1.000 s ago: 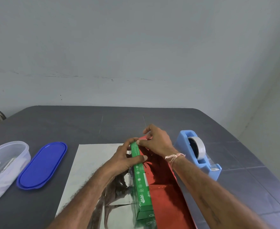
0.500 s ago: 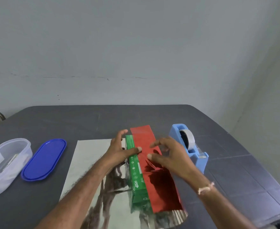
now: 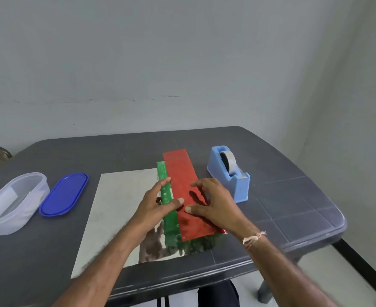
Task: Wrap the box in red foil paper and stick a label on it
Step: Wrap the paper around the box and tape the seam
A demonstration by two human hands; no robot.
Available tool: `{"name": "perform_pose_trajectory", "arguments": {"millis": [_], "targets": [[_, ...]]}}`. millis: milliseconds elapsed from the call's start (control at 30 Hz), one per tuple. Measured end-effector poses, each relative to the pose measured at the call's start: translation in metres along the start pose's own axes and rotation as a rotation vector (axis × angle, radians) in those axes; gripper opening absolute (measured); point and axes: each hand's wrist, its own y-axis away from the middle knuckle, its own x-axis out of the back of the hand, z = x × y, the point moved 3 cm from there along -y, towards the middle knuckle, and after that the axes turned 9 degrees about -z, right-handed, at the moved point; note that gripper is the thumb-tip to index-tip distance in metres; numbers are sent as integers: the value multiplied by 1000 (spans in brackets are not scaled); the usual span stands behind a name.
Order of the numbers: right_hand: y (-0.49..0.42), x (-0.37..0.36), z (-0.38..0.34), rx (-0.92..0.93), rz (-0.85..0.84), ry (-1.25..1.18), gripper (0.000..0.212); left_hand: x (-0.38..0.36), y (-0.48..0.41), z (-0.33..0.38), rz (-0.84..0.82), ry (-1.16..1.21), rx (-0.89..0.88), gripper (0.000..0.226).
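- The box (image 3: 166,197) is long, narrow and green, with small white print on its top. It lies on the bench (image 3: 282,207), in the middle near the front edge, with its length pointing away from the person.
- The red foil paper (image 3: 183,173) is folded over the box from the right. A shiny red strip covers the right part of the top, and only a green band is free along the left. The strip reaches a little past the far end of the box.
- The silver back (image 3: 120,207) of the same sheet lies flat on the bench to the left of the box (it mirrors the arm and the green box near the front edge).
- The left hand (image 3: 154,206) rests against the left side of the box. Its thumb lies straight across the green top and its index finger lies along the edge.
- The right hand (image 3: 215,202) is spread open over the red strip. The thumb tip touches the foil and the other fingers look slightly lifted. A string bracelet (image 3: 254,237) is on this wrist.
- A light blue tape dispenser (image 3: 229,180) stands just right of the foil.
- A blue oval lid (image 3: 64,194) and a clear container (image 3: 14,200) lie on the left.
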Motion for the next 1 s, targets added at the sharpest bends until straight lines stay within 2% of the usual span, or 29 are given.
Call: {"name": "perform_pose_trajectory", "arguments": {"millis": [100,133,233,300,367,467,667,833,1000], "targets": [[13,2,3,-12,4,-144,64,-1,7,-2,-41,11,22,94],[17,8,4,-27,70,-173,58,-1,8,-3,-56,10,23,96],[23,44,11,-125,416,-106,37,-2,11,-4,-49,10,30,93],[18,68,23,-264,511,-42,36,-5,15,0,-43,33,-7,85],[9,84,38,-416,442,-23,40,-8,14,-2,-33,40,-31,81],[-1,97,51,-526,316,-177,33,-11,13,-1,-45,46,-40,81],[-20,114,56,-598,219,-344,15,-8,7,-7,-30,16,-22,90],[-23,118,53,-631,152,-483,41,-7,7,-8,-27,22,-22,85],[-15,113,59,-602,211,-586,35,-6,4,-11,-31,8,-3,86]]}}
